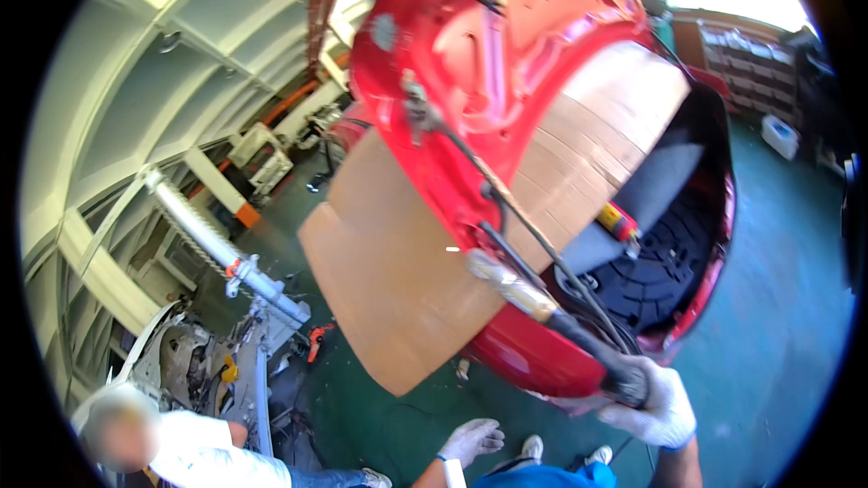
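My right hand [653, 405], in a white glove, is closed around the black grip of a long hand tool [515, 294] with a silver and gold-brown front part. I cannot make out its exact kind. The tool points up and left across the rear of a red car [529, 352]. My left hand [472, 441], also gloved, hangs low above the floor with its fingers apart and nothing in it. A large brown cardboard sheet [407, 262] leans at the car's rear, beside the raised red lid [380, 81]. A dark cable [524, 217] runs past the lid's edge.
Inside the open boot lies a red and yellow cylinder [619, 221]. At the lower left a person in a white shirt [203, 452] is near a pale metal post [203, 235] and stripped car parts [190, 352]. A white container [779, 136] stands on the green floor at right.
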Motion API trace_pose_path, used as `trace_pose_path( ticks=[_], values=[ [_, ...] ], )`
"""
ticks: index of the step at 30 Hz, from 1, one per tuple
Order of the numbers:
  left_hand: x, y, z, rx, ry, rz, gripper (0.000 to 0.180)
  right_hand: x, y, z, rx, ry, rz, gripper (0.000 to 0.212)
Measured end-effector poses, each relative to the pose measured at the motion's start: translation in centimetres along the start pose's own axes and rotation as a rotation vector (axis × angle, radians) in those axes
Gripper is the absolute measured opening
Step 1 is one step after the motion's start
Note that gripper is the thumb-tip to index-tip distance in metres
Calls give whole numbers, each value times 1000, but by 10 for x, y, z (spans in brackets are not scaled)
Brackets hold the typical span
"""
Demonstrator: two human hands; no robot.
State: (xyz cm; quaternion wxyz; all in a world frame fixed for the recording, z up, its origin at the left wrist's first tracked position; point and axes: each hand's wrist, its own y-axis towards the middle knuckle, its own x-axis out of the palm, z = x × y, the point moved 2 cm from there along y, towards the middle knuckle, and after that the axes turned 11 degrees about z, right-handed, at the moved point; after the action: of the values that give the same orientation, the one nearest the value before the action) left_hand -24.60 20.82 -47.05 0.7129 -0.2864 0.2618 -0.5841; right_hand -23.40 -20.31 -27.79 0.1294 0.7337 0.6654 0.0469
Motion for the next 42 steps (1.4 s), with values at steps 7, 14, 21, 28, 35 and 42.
trace_pose_path(
  ticks=[7, 14, 21, 28, 35, 42],
  values=[
    [-4, 2, -47, 16, 244, 12, 41, 73, -21, 2, -297, -89, -114, 69],
    [23, 45, -34, 232, 663, -268, 48, 187, -18, -24, -305, -22, 12, 49],
    [67, 63, -21, 662, 911, -520, 55, 238, -13, -69, -364, -67, 84, 52],
    [32, 48, -31, 765, 876, -482, 63, 268, 6, -88, -339, -142, -178, 65],
    [65, 17, -31, 908, 675, -478, 71, 267, 1, -85, 98, 227, -248, 55],
    [27, 29, -18, 955, 572, -186, 60, 321, 23, -88, 37, 235, -542, 58]
  ],
)
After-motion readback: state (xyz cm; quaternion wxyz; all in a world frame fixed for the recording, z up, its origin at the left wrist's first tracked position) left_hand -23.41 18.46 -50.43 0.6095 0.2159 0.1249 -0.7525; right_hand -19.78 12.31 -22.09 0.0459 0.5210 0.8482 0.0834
